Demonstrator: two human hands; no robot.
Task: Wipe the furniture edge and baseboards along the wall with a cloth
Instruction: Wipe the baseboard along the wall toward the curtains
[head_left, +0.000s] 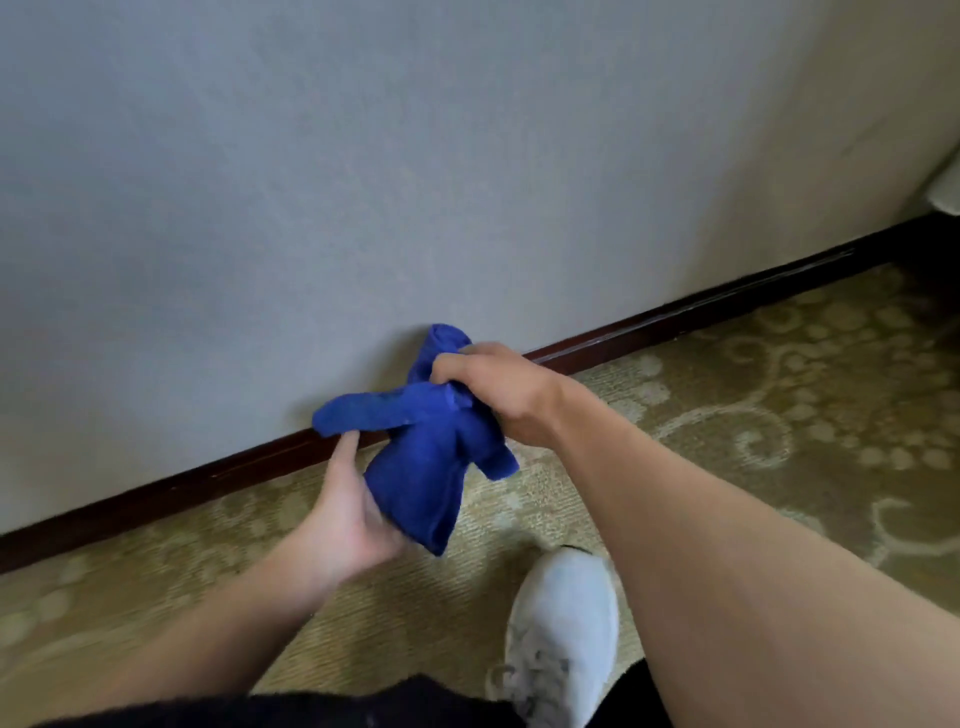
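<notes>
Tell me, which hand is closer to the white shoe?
Left. The left hand holds the blue cloth low, just up-left of the white shoe; the right hand grips it higher, nearer the baseboard.

One blue cloth (431, 452), bunched, at the centre of the view. Two hands: one left hand (345, 512) at 7 o'clock of the cloth, one right hand (498, 389) at 2 o'clock of it, with two bare forearms. One dark baseboard (675, 319) running from 8 o'clock to 2 o'clock. One grey wall (363, 156). One patterned carpet (779, 415). One white shoe (561, 634) at 5 o'clock. One pale object (948, 192), cut off at the 3 o'clock edge, not identifiable.
</notes>
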